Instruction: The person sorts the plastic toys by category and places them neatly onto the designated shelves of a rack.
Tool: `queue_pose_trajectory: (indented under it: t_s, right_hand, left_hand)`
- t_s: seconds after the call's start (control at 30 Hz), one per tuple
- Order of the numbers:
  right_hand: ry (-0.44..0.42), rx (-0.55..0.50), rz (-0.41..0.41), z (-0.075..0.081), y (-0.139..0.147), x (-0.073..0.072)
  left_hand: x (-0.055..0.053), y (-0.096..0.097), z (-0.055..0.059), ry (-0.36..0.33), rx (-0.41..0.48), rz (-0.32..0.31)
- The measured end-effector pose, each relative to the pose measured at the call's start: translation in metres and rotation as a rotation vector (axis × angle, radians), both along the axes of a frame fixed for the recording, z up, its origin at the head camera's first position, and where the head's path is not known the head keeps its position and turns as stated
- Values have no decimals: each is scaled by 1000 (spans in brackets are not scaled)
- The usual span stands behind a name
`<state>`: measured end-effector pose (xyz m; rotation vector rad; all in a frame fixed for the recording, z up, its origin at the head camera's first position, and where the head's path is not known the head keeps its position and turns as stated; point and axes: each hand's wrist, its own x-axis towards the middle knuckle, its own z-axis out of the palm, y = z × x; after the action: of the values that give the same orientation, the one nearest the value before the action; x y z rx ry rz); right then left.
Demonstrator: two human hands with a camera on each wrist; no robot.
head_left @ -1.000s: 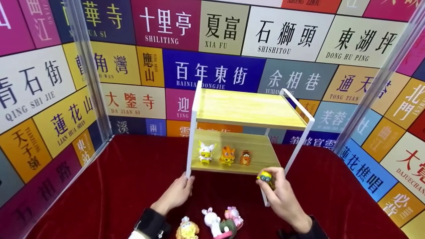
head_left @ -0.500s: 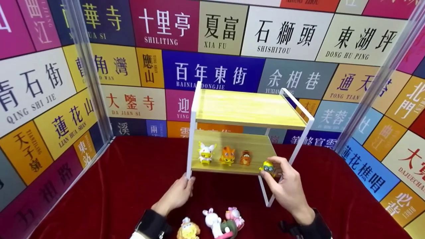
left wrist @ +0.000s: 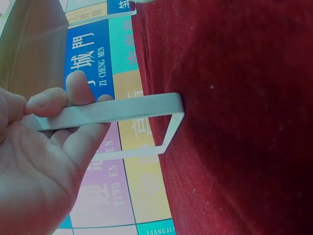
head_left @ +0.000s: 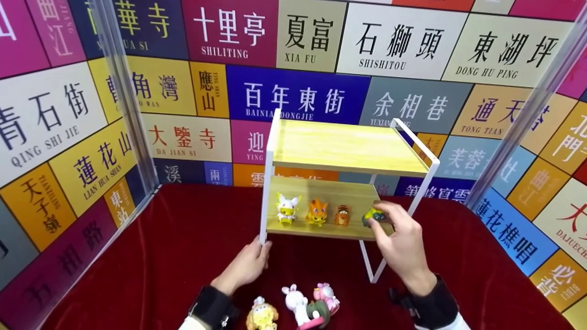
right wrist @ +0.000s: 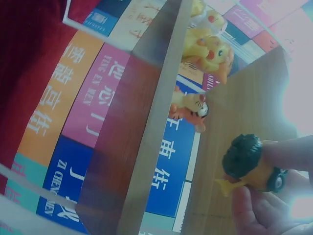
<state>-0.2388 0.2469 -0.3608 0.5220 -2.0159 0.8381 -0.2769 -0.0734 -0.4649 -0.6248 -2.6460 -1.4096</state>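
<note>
My right hand (head_left: 403,240) pinches a small yellow figurine with dark green parts (right wrist: 243,157) between thumb and fingers. It is at the right end of the lower wooden shelf (head_left: 293,189); whether its base touches the board I cannot tell. My left hand (left wrist: 49,152) grips a white metal leg (left wrist: 132,108) of the two-tier rack, at its left front. To the left of the held figurine stand a tiger figurine (head_left: 342,215), an orange figurine with pointed ears (head_left: 317,212) and a white-hooded yellow figurine (head_left: 286,208), in a row along the shelf.
On the red cloth (head_left: 183,256) in front lie a yellow-brown figurine (head_left: 263,315), a white rabbit figurine (head_left: 296,302) and a pink figurine (head_left: 326,295). The rack's upper shelf (head_left: 348,144) overhangs the row. Behind stands a wall of coloured lettered panels (head_left: 298,94).
My right hand has carried the yellow and green figurine up and back, from before the shelf's front edge to its right end, and the figurine has turned. My left hand keeps its grip.
</note>
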Motion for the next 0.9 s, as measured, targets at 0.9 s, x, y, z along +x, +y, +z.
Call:
queue_pose_trajectory:
  t_s: [0.9]
  right_hand:
    - [-127, 255, -192, -7, -4, -18]
  left_hand:
    - [0, 1, 0, 21, -1, 14]
